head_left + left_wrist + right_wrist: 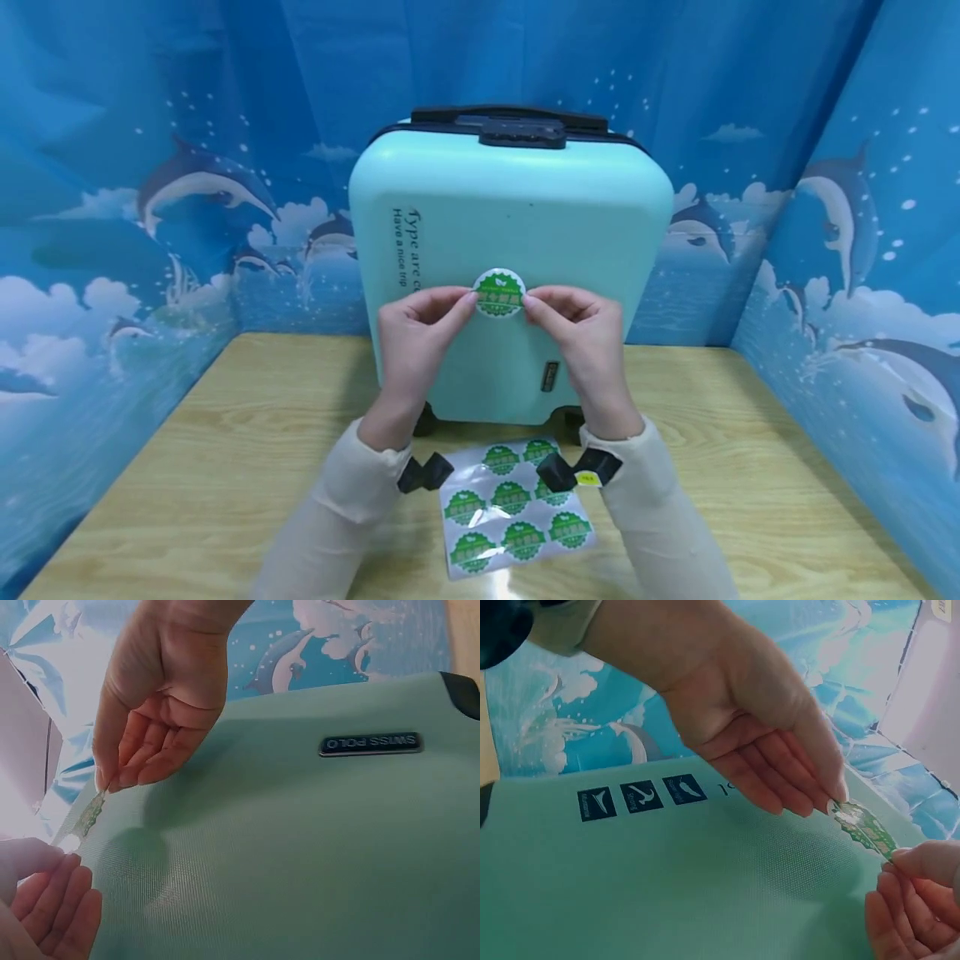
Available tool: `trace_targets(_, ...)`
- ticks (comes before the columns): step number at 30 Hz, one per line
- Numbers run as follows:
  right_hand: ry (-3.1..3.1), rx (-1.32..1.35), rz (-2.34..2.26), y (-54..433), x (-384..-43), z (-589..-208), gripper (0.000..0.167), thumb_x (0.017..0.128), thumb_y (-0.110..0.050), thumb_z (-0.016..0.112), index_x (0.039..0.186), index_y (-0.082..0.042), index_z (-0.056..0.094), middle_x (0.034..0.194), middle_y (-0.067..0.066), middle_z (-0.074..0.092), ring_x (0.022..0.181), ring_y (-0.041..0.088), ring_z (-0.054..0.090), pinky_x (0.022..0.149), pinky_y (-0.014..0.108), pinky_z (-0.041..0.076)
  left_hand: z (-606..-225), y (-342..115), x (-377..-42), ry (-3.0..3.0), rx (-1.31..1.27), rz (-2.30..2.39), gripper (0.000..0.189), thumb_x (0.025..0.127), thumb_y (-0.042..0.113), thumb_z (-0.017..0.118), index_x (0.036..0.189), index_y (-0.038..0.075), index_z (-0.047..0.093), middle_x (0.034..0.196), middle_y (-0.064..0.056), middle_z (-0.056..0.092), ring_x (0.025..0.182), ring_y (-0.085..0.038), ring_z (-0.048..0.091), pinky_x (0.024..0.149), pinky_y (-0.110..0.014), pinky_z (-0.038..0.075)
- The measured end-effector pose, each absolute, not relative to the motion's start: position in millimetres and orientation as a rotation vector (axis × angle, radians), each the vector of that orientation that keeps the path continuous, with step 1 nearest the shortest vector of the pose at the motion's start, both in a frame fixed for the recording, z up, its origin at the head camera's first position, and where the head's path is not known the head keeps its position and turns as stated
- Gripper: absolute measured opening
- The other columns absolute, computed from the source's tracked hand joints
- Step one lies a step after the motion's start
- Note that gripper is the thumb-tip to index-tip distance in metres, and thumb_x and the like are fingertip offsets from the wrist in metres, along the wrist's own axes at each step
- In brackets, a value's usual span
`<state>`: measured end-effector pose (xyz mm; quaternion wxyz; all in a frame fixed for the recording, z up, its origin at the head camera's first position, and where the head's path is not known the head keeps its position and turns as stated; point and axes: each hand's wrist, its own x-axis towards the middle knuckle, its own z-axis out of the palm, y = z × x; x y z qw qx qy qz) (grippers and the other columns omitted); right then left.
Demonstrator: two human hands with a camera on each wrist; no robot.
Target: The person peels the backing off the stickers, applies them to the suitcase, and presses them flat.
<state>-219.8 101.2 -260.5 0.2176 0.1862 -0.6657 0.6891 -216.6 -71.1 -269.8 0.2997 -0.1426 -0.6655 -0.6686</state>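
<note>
Both hands pinch a round green-and-white sticker (pixel 498 293) by opposite edges, in front of a mint-green suitcase (pixel 510 237). My left hand (pixel 417 346) grips its left edge between thumb and fingers. On the opposite edge, my right hand (pixel 588 350) pinches in the same way. The left wrist view shows the sticker (pixel 89 815) nearly edge-on, apart from the shell, with the left hand (pixel 49 904) below and the right hand (pixel 169 690) above. Seen by the right wrist camera, the sticker (pixel 865 826) stretches between both hands' fingertips.
A sheet of similar stickers (pixel 510 498) lies on the wooden table (pixel 262 467), before the suitcase. The suitcase stands upright, with a black handle (pixel 521 132) on top and a small dark nameplate (pixel 550 376) low down. Blue dolphin-printed curtains (pixel 277 100) surround the table.
</note>
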Motion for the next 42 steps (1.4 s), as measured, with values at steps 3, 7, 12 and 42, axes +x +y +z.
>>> trace_targets(3, -1.799, 0.506, 1.858, 99, -220, -259, 0.016, 0.08, -0.015, 0.076, 0.088, -0.002, 0.073, 0.073, -0.001, 0.07, 0.068, 0.017, 0.064, 0.065, 0.031, 0.054, -267, -68, -218, -1.736, -0.408, -1.7, 0.014, 0.081, 0.017, 0.075, 0.088, 0.005, 0.074, 0.083, -0.006, 0.073, 0.067, -0.013, 0.064, 0.059, -0.024, 0.054)
trace_targets(7, -1.738, 0.498, 1.835, 95, -221, -254, 0.022, 0.08, -0.019, 0.077, 0.089, 0.0, 0.072, 0.072, 0.0, 0.07, 0.067, 0.018, 0.064, 0.066, 0.032, 0.055, -261, -66, -220, -1.694, -0.42, -1.65, 0.014, 0.081, 0.017, 0.075, 0.087, 0.005, 0.074, 0.081, -0.006, 0.073, 0.065, -0.013, 0.064, 0.057, -0.024, 0.053)
trace_targets(12, -1.683, 0.495, 1.855, 93, -224, -246, 0.023, 0.08, -0.017, 0.076, 0.089, 0.003, 0.072, 0.071, -0.001, 0.069, 0.066, 0.017, 0.064, 0.067, 0.032, 0.056, -255, -63, -221, -1.652, -0.422, -1.658, 0.015, 0.082, 0.018, 0.075, 0.088, 0.005, 0.075, 0.081, -0.006, 0.073, 0.065, -0.014, 0.065, 0.057, -0.023, 0.053)
trace_targets(42, -1.545, 0.452, 1.789, 82, -227, -223, 0.024, 0.08, -0.017, 0.076, 0.089, 0.004, 0.071, 0.078, 0.002, 0.071, 0.068, 0.018, 0.066, 0.07, 0.033, 0.058, -226, -59, -226, -1.61, -0.385, -1.849, 0.019, 0.081, 0.02, 0.075, 0.09, 0.003, 0.073, 0.081, -0.007, 0.073, 0.07, -0.016, 0.067, 0.065, -0.027, 0.057)
